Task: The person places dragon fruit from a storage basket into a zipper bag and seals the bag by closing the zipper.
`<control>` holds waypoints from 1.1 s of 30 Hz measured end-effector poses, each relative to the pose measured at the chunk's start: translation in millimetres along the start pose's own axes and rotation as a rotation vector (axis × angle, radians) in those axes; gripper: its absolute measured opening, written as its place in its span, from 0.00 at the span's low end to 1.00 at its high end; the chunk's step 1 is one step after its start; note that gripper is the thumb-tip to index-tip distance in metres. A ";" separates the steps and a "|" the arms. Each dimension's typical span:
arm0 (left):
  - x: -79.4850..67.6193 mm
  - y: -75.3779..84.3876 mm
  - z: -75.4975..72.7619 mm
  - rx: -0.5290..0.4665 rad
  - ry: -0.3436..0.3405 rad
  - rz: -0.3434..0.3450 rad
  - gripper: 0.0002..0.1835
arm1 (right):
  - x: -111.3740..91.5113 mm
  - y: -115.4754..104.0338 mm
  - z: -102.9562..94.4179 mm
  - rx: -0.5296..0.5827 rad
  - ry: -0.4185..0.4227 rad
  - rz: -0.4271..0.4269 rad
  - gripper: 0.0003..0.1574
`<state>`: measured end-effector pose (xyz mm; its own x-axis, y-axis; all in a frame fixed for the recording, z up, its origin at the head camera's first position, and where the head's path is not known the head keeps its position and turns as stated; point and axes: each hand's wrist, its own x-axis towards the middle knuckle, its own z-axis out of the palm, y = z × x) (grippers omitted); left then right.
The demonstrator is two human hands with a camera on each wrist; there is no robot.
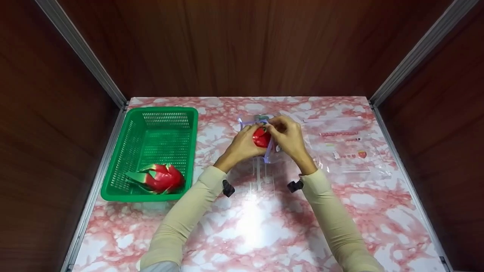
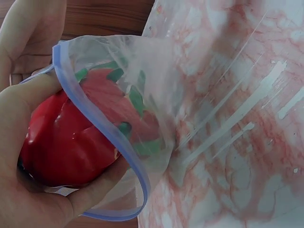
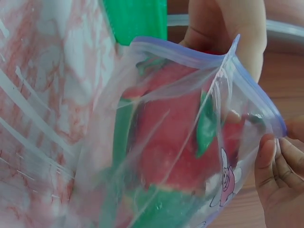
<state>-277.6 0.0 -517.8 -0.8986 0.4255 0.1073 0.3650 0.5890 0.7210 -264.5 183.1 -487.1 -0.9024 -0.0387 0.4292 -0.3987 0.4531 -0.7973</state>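
Observation:
A red dragon fruit point(image 1: 261, 138) with green scales sits partway inside a clear zip bag point(image 3: 180, 51) with a purple rim. My left hand point(image 1: 244, 144) holds the fruit at the bag's mouth, its fingers curled around the red skin in the left wrist view. Through the plastic, the fruit's inner part point(image 3: 166, 123) looks red with green tips. My right hand point(image 1: 289, 136) pinches the purple rim between thumb and fingers, seen at the edge of the right wrist view. A small cartoon print point(image 3: 228, 185) marks the bag.
On the left stands a green plastic basket point(image 1: 151, 109) with another dragon fruit point(image 1: 166, 179) in it. A flat clear bag with printed strawberry decoration point(image 1: 362, 154) lies on the right of the pink marbled table point(image 1: 287, 241). Dark wooden panels point(image 1: 242, 49) enclose the table.

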 end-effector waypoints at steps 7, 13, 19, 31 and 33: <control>1.8 -1.7 9.2 0.004 -0.003 0.048 0.48 | -1.8 -2.1 3.4 0.022 -0.017 0.003 0.06; 1.4 -5.3 16.0 -0.059 -0.040 0.021 0.50 | -4.0 -1.2 4.6 0.010 -0.023 -0.001 0.07; 3.4 -7.1 22.7 -0.142 -0.056 0.021 0.42 | -5.7 0.2 8.3 0.011 -0.025 -0.013 0.06; 14.1 -13.4 38.5 -0.233 -0.077 0.120 0.30 | -8.0 2.3 13.7 0.015 -0.025 -0.032 0.05; 16.5 -14.8 40.9 -0.251 -0.070 0.138 0.27 | -8.1 2.4 14.0 0.011 -0.029 -0.031 0.05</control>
<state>-287.9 26.4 -554.7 -0.8226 0.5410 0.1748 0.4028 0.3376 0.8508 -260.4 172.1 -498.5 -0.8939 -0.0785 0.4413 -0.4281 0.4414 -0.7886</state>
